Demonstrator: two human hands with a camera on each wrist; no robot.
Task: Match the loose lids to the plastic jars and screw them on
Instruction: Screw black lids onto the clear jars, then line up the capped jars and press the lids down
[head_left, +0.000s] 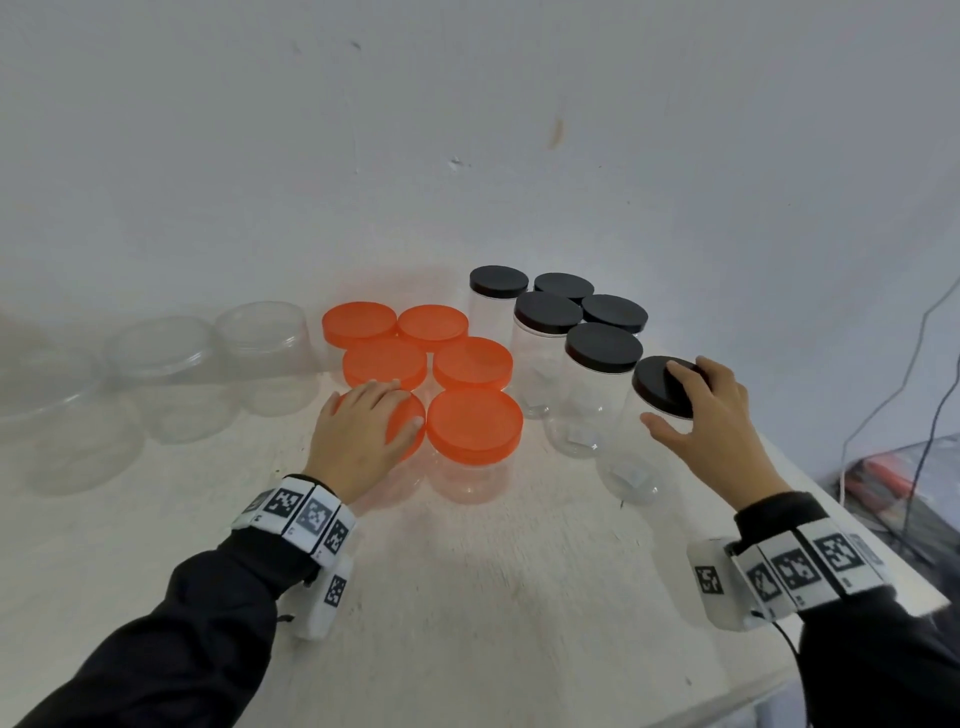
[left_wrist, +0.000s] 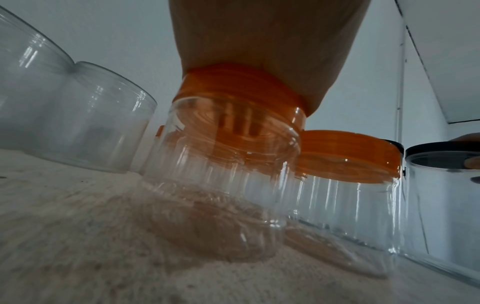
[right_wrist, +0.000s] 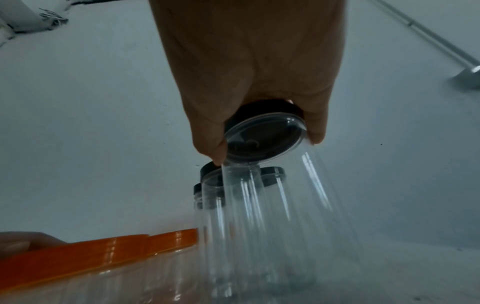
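Pale wooden tabletop (head_left: 493, 597) against a grey-white wall (head_left: 467, 130).

Left hand (head_left: 363, 428): palm down on the round orange plastic lid (head_left: 410, 423) of a short clear plastic jar (left_wrist: 221, 185), fingers curled over the lid's rim, gripping it; jar upright on the tabletop near its middle, lid seated on the jar's mouth.

Right hand (head_left: 698, 410): fingers and thumb curled round the round black plastic lid (head_left: 657, 384) of a tall clear plastic jar (head_left: 631, 457), near the tabletop's right edge; lid on the jar's mouth, jar seemingly leaning, base on the tabletop.

Five further orange-lidded short jars (head_left: 475, 426) just behind and right of the left hand, packed closely together. Five further black-lidded tall jars (head_left: 602, 348) behind the right hand, towards the far edge, likewise clustered.

Wide clear plastic jars without lids (head_left: 166, 374) in a row along the left part of the tabletop, beside the orange group.

Dark cables (head_left: 924, 364) beyond the right edge.
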